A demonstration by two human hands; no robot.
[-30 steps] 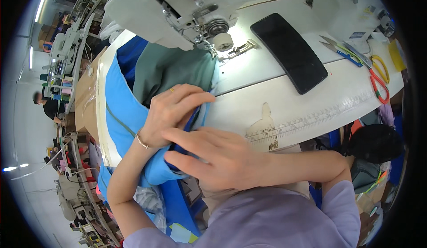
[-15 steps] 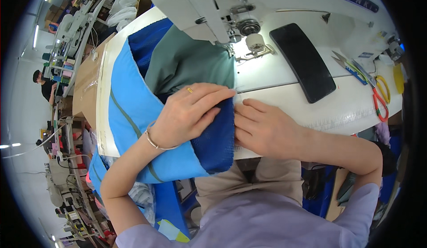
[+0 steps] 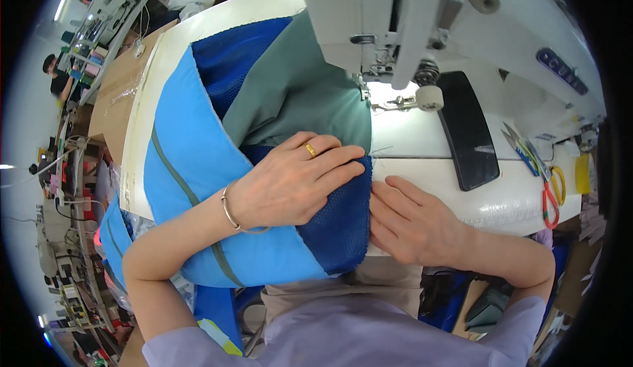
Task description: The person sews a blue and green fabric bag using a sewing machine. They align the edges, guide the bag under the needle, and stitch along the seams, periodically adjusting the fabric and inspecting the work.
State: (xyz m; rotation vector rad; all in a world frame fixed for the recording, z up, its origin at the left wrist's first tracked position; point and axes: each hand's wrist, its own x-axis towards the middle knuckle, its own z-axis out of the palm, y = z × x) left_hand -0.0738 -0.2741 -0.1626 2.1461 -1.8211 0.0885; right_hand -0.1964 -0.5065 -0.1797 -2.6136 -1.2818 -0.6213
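Observation:
A sewn fabric piece in light blue (image 3: pixel 188 130), grey-green (image 3: pixel 303 103) and navy mesh (image 3: pixel 339 225) lies on the machine table. Its grey-green part runs up to the presser foot (image 3: pixel 364 92) of a white sewing machine (image 3: pixel 349 18). My left hand (image 3: pixel 297 182), with a ring and bracelet, rests on top, its bent fingers gripping the cloth where the grey-green meets the navy. At the right edge of the navy mesh, my right hand (image 3: pixel 419 225) has its fingers closed on the border; its thumb is hidden. Loose threads (image 3: pixel 381 151) stick out near the left fingertips.
Right of the needle lies a black phone (image 3: pixel 468 136). Beyond it are metal scissors with red and yellow handles (image 3: pixel 550 199) and a yellow roll (image 3: pixel 583 174). Cardboard (image 3: pixel 125 103) borders the table's left side. A person (image 3: pixel 59 77) is far off among other machines.
The view has shifted, so the machine and table sit differently in it. My right hand has slid down the fabric edge, a little farther from my left fingertips. Both hands stay on the cloth.

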